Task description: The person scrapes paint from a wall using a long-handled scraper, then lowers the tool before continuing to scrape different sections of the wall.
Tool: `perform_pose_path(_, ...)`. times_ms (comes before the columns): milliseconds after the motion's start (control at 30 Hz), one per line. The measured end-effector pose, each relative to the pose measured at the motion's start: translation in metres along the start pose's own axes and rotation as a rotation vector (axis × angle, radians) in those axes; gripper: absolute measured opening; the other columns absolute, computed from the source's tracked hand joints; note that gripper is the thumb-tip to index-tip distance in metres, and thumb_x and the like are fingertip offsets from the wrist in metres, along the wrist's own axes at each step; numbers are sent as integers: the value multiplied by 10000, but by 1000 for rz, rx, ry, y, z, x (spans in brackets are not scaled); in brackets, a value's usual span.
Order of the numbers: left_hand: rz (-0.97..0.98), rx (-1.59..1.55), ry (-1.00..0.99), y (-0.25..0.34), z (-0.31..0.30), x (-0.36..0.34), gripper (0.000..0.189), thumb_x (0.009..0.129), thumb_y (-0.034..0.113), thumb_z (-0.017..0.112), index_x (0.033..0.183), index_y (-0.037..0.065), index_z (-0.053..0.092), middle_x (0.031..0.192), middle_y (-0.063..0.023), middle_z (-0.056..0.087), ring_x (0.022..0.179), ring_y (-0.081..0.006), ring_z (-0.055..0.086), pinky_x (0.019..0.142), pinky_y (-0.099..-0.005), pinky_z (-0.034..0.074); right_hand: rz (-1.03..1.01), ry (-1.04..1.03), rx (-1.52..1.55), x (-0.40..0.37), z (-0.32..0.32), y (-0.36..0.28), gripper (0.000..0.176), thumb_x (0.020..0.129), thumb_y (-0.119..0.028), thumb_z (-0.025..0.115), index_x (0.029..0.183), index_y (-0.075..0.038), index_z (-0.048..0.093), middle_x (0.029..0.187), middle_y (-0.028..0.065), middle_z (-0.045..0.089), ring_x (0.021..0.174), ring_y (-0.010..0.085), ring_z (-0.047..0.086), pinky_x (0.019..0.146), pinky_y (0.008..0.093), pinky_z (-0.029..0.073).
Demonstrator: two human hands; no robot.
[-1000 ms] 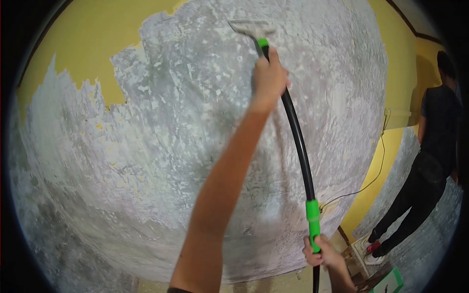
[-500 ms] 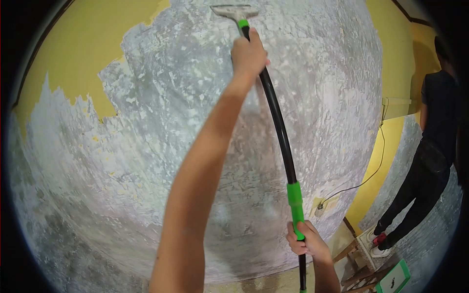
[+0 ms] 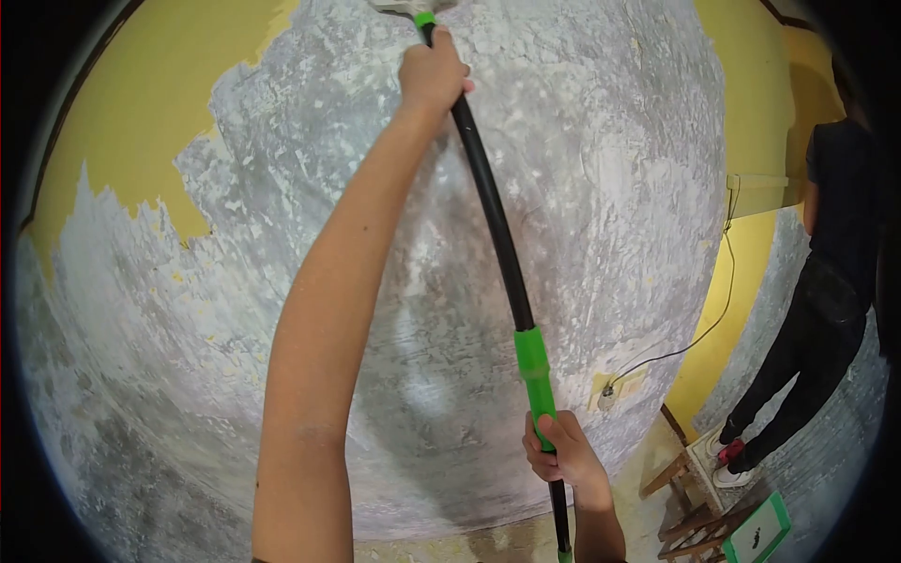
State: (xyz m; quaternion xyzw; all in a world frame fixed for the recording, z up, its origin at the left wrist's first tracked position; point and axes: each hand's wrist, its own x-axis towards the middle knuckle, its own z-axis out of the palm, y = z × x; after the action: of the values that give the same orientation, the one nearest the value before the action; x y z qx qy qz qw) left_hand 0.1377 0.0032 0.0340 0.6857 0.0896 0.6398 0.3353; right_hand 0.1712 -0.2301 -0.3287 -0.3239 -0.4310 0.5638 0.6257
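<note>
A long-handled scraper with a black pole and green collars slants up the patchy grey wall. Its pale head is at the top edge of view, partly cut off. My left hand is wrapped round the pole just below the head. Lower down, my right hand grips the bottom of the green collar, where the black pole comes out again. Whether the blade touches the wall cannot be told.
Yellow paint remains on the wall's upper left. At right, a person in dark clothes stands on a wooden stool. A green-rimmed tray is at lower right. A cable runs to a wall outlet.
The scraper and both my hands have shifted left in view, and the head has risen partly out of frame. Both hands keep their hold on the pole.
</note>
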Motion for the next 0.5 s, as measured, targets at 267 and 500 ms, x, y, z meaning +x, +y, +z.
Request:
perform_pose_path(267,-161,-140,-48,-27,-5,-46,419,955,389,472,736,32,494,593,-47,485,478,-128,447,464,-270,400,91,-7,104,-22,5,38,468,992,-461,455,734,-72,422,507,-46,287,379,26,250,344,213,167)
perform_pose_path(500,-80,4,-24,-15,1,2,447,945,411,479,758,7,518,651,-91,553,496,-148,501,487,-297,420,19,-142,134,30,-2,28,518,950,-555,473,725,-91,428,502,-49,285,355,25,215,322,217,149)
